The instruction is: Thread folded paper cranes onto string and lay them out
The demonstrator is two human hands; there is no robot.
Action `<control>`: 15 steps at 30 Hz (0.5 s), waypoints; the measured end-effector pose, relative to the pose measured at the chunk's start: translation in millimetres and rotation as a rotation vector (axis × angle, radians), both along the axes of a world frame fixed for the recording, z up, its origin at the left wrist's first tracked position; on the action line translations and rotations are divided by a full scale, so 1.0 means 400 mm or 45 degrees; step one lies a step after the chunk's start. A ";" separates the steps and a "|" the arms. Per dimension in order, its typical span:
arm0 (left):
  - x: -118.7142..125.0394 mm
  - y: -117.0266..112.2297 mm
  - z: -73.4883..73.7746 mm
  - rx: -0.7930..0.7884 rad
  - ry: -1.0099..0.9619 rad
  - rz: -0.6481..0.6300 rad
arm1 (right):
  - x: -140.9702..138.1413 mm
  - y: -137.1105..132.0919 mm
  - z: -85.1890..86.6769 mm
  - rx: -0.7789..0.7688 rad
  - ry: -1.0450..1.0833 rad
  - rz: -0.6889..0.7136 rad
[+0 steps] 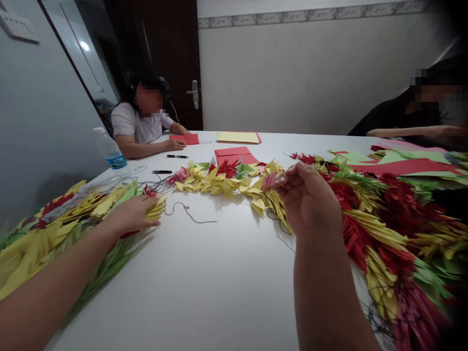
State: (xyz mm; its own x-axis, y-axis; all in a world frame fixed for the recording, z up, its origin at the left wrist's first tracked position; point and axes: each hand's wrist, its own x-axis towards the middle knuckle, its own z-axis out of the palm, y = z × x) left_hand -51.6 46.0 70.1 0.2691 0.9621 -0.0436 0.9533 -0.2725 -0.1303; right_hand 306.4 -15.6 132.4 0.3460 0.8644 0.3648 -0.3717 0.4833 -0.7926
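Note:
At the left, my left hand curves over the end of a strand of folded paper pieces, with yellow pieces between its thumb and fingers. My right hand is raised near the middle, its fingertips pinched together beside a pink stretch of folded paper. What the pinch holds is too small to make out. A garland of yellow, red and green folded paper curves across the table between both hands. A loose dark thread lies beside my left hand.
Heaped paper strands cover the right side. A water bottle, two pens, red paper and yellow sheets are on the white table. One person sits across at left, another at right.

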 end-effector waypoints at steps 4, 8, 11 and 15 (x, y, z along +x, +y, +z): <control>-0.007 -0.003 -0.010 0.035 0.051 0.008 | -0.002 -0.002 0.001 -0.012 0.028 0.006; -0.006 -0.008 -0.027 0.159 0.091 0.020 | -0.003 -0.002 0.002 -0.019 0.000 -0.010; 0.009 -0.029 -0.045 0.229 0.131 0.018 | -0.003 -0.002 0.002 -0.009 -0.004 -0.016; 0.025 -0.050 -0.057 0.297 0.201 0.069 | -0.003 -0.002 0.000 0.010 -0.008 -0.008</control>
